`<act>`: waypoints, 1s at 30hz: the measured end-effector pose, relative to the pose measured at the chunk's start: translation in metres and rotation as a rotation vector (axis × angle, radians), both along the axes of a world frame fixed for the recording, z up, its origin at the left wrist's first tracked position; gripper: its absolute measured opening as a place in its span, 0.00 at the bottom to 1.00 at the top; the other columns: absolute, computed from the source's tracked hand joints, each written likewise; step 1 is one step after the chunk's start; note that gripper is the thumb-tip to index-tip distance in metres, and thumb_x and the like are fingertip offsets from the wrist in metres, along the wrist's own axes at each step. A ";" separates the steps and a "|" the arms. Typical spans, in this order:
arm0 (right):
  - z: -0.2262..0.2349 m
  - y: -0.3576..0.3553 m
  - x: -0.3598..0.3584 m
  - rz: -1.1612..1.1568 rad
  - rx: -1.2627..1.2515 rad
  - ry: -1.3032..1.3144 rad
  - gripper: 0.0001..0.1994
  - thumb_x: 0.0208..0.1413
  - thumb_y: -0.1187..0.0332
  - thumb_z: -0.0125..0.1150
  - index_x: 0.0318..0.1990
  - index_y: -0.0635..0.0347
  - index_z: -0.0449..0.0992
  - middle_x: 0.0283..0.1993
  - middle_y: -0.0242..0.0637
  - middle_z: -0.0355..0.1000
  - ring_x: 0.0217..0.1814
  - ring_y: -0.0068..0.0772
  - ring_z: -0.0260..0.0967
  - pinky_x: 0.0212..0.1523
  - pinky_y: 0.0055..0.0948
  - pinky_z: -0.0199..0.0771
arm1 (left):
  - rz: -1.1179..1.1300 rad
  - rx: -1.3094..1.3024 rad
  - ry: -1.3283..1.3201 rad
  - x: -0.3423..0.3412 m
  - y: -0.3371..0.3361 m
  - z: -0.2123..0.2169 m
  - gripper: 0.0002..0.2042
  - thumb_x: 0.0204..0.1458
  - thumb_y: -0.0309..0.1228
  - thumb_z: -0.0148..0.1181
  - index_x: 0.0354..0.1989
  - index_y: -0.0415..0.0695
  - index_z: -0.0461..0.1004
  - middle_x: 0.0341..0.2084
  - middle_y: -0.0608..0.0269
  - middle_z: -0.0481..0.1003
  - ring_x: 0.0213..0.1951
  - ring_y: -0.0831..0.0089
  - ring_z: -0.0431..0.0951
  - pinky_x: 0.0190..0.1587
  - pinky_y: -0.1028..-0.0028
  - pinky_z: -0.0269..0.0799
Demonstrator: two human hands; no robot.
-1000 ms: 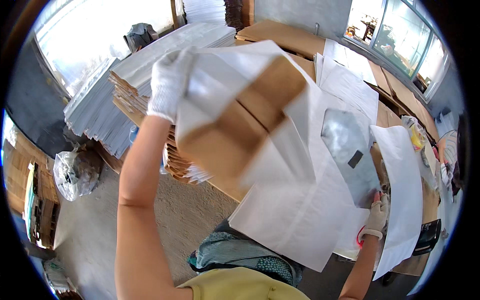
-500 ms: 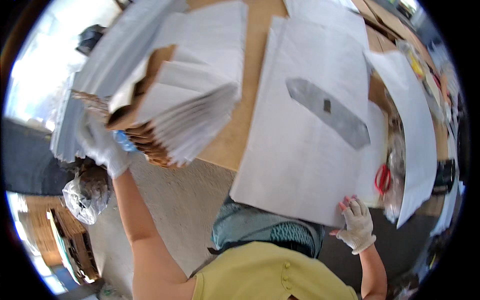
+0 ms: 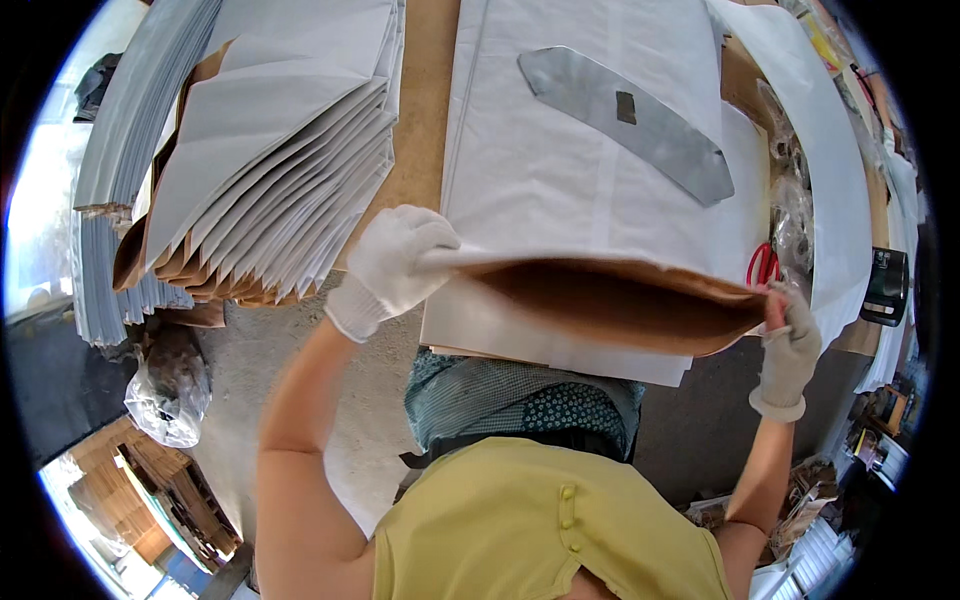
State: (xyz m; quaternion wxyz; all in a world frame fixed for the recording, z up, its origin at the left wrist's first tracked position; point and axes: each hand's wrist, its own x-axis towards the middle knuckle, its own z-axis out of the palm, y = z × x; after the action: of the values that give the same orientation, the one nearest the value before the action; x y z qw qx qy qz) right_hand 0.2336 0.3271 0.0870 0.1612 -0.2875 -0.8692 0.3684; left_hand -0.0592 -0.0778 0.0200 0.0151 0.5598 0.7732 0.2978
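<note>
Between my gloved hands the mouth of a white paper bag (image 3: 620,300) gapes, showing its brown inside. My left hand (image 3: 398,258) is closed on the left corner of the mouth, and my right hand (image 3: 788,345) pinches the right corner. The bag belongs to a stack of white bags lying flat before me. Farther up, a flat grey metal plate (image 3: 665,145) with pointed ends and a dark patch in its middle rests on the white paper. To my left, several folded bags (image 3: 290,190) with brown linings lie fanned over the table edge.
Red-handled scissors (image 3: 763,265) lie on the right beside clear plastic wrap (image 3: 793,225) and a curled white sheet (image 3: 835,180). At far right sits a black box-shaped thing (image 3: 886,287). A clear plastic bag (image 3: 170,395) hangs at lower left, above stacked cardboard (image 3: 170,490).
My left hand has come from the fanned bags to the stack in front. My right hand has risen slightly, and the bag's near edge is now lifted and spread open between both hands.
</note>
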 end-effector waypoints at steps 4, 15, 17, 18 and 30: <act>-0.038 -0.001 -0.039 -0.344 -0.556 0.590 0.21 0.72 0.54 0.58 0.57 0.64 0.79 0.49 0.36 0.80 0.51 0.27 0.78 0.55 0.28 0.77 | 0.609 0.068 -0.403 0.022 0.037 -0.012 0.13 0.62 0.35 0.64 0.25 0.42 0.80 0.19 0.51 0.73 0.27 0.53 0.77 0.32 0.60 0.69; -0.124 0.003 -0.095 -0.258 -0.098 -0.077 0.18 0.73 0.60 0.54 0.44 0.70 0.79 0.29 0.36 0.71 0.32 0.27 0.63 0.37 0.30 0.67 | 0.792 -0.227 0.039 0.014 0.061 -0.043 0.14 0.63 0.40 0.65 0.27 0.46 0.80 0.19 0.54 0.75 0.21 0.54 0.77 0.26 0.60 0.70; -0.133 0.015 -0.090 -0.238 -0.115 -0.127 0.19 0.73 0.59 0.54 0.48 0.70 0.79 0.30 0.39 0.72 0.33 0.28 0.64 0.39 0.31 0.68 | 0.837 -0.416 0.076 0.013 0.067 -0.042 0.11 0.61 0.40 0.67 0.32 0.47 0.82 0.24 0.56 0.79 0.27 0.56 0.79 0.31 0.60 0.73; -0.132 0.014 -0.090 -0.239 -0.080 -0.147 0.19 0.73 0.58 0.54 0.49 0.70 0.79 0.30 0.40 0.72 0.33 0.28 0.64 0.39 0.31 0.69 | 0.840 -0.284 0.242 0.010 0.073 -0.044 0.10 0.60 0.39 0.66 0.33 0.47 0.80 0.27 0.57 0.78 0.31 0.56 0.78 0.35 0.59 0.73; -0.095 -0.020 -0.134 0.009 0.780 -0.157 0.17 0.61 0.63 0.64 0.54 0.61 0.79 0.58 0.49 0.74 0.62 0.50 0.69 0.66 0.45 0.66 | 0.350 -0.104 0.195 0.011 0.126 -0.038 0.19 0.49 0.36 0.68 0.48 0.45 0.73 0.43 0.58 0.69 0.51 0.57 0.70 0.60 0.46 0.62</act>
State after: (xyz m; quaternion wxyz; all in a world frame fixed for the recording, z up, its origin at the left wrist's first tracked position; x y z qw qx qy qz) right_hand 0.0998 0.3068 -0.0084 0.1896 -0.2283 -0.9549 -0.0118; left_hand -0.0486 0.0479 -0.0177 -0.0827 0.4413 0.8709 0.1999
